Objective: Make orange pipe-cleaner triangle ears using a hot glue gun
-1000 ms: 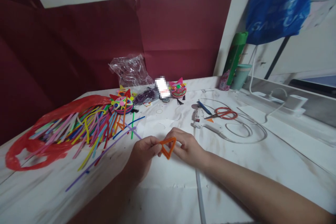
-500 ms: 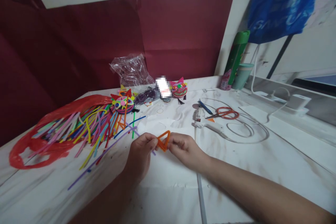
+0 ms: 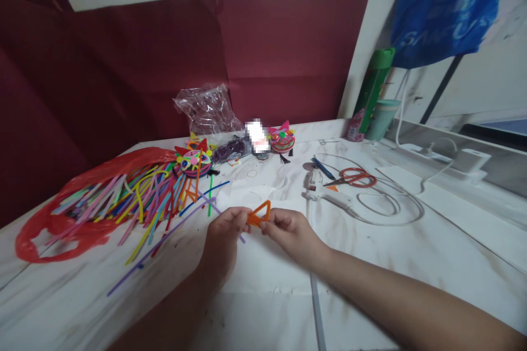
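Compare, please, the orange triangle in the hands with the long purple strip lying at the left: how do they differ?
The orange triangle is bent at corners, while the purple strip runs nearly straight. The orange triangle is pinched between the left hand and the right hand; the purple strip lies on the table. The orange triangle is compact, the purple strip stretched out. Both look slender.

We're head-mounted, looking forward and down across the tabletop (image 3: 436,252); left hand (image 3: 221,233) and right hand (image 3: 291,231) near, about mid-frame. Farther off, the maroon sheet (image 3: 296,55) faces us.
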Motion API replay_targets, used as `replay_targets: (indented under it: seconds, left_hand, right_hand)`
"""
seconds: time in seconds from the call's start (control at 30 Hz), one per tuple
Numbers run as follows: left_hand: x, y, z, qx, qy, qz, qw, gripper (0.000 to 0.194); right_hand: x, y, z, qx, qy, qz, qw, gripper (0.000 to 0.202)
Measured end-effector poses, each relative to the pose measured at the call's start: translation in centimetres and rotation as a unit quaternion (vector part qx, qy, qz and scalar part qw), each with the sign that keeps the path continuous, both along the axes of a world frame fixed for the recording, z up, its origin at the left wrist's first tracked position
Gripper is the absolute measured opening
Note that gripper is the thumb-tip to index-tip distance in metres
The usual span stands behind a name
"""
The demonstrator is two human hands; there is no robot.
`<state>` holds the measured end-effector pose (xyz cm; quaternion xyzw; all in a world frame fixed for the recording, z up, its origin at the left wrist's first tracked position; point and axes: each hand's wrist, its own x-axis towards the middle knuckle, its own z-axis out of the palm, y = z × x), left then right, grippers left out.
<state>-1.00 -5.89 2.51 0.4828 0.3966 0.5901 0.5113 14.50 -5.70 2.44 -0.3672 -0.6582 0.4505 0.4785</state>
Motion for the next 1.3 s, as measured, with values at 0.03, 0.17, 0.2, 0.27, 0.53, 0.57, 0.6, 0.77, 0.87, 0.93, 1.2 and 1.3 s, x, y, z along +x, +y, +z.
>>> replay_targets:
  seconds: [0.03, 0.17, 0.2, 0.27, 0.53, 0.57, 0.6, 0.77, 0.87, 0.93, 1.2, 1.3]
  left_hand:
    - [-0.1, 0.1, 0.0, 0.002, -0.001, 0.012, 1.000, 0.026]
    - [-0.4, 0.1, 0.7, 0.019, 0.100, 0.040, 0.994, 0.022]
    - [-0.4, 0.0, 1.0, 0.032, 0.138, 0.033, 0.989, 0.018]
    - [-0.4, -0.3, 1.3, 0.054, 0.185, 0.017, 0.981, 0.014]
    - [-0.5, 0.4, 0.0, 0.006, 0.094, 0.060, 0.994, 0.020]
    - [-0.5, 0.6, -0.1, 0.006, 0.093, 0.065, 0.994, 0.020]
    - [-0.5, 0.6, -0.2, 0.004, 0.093, 0.067, 0.993, 0.020]
    - [-0.2, 0.3, -0.2, -0.005, 0.105, 0.052, 0.993, 0.021]
    - [0.0, 0.2, -0.2, -0.008, 0.112, 0.050, 0.992, 0.022]
    - [0.1, 0.3, -0.2, -0.011, 0.103, 0.046, 0.994, 0.021]
    - [0.0, 0.2, 0.3, -0.001, 0.120, 0.003, 0.993, 0.017]
    - [-0.1, 0.2, 0.2, -0.011, 0.088, 0.007, 0.996, 0.020]
  right_hand:
    - [0.1, 0.1, 0.1, -0.004, -0.005, -0.001, 1.000, 0.028]
    - [0.2, 0.1, 0.4, -0.024, -0.021, 0.004, 0.999, 0.027]
    - [0.2, 0.1, 0.4, -0.026, -0.020, 0.007, 0.999, 0.026]
    - [0.2, 0.1, 0.4, -0.029, -0.018, 0.016, 0.999, 0.024]
    - [-0.3, 0.5, 0.0, -0.024, -0.010, 0.023, 0.999, 0.005]
    - [-0.4, 0.4, -0.1, -0.017, -0.013, 0.013, 1.000, 0.005]
    - [-0.4, 0.4, -0.1, -0.009, -0.015, 0.003, 1.000, 0.005]
    - [-0.2, 0.1, -0.1, 0.005, -0.024, -0.014, 1.000, 0.017]
    - [0.0, 0.2, -0.1, -0.002, -0.029, -0.009, 1.000, 0.021]
    - [0.1, 0.2, -0.1, 0.000, -0.035, -0.001, 0.999, 0.023]
    - [0.4, 0.4, 0.1, 0.023, -0.055, 0.002, 0.998, 0.025]
    - [0.2, 0.4, 0.3, 0.023, -0.041, 0.003, 0.999, 0.020]
